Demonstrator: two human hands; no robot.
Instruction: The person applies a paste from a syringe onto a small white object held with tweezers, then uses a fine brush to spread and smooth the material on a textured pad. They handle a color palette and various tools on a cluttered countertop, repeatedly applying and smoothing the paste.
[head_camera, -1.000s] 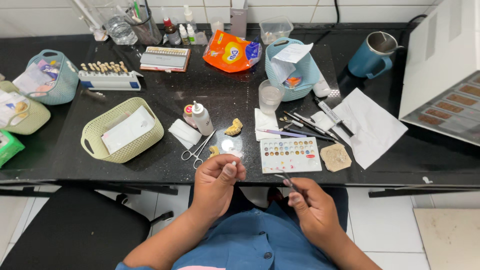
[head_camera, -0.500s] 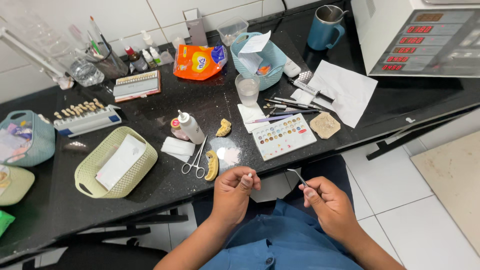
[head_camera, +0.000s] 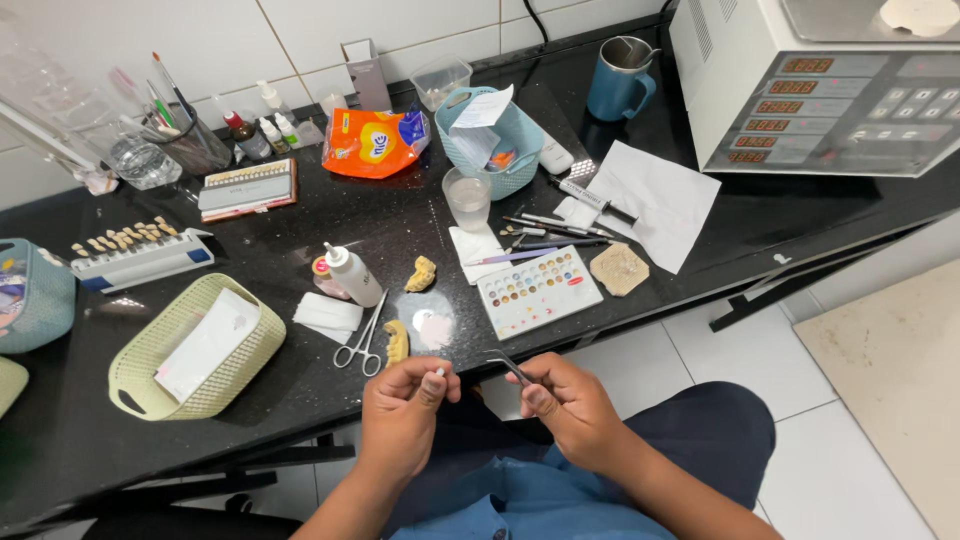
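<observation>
A small white piece (head_camera: 438, 372) is pinched between the fingertips of the left hand (head_camera: 400, 410), just off the counter's edge (head_camera: 300, 400). Metal tweezers (head_camera: 510, 367) are gripped by the right hand (head_camera: 570, 405) close beside. Scissors (head_camera: 362, 340) and a colour palette (head_camera: 538, 290) are seen beyond.

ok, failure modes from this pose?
1. The left hand pinches a tiny white piece beyond the counter edge, over the lap; a slip would likely send it to the tiled floor.
2. The right hand holds thin tweezers pointed at the left fingers; a jab looks possible.
3. Scissors and a yellow dental cast lie near the edge and could get knocked off.
</observation>
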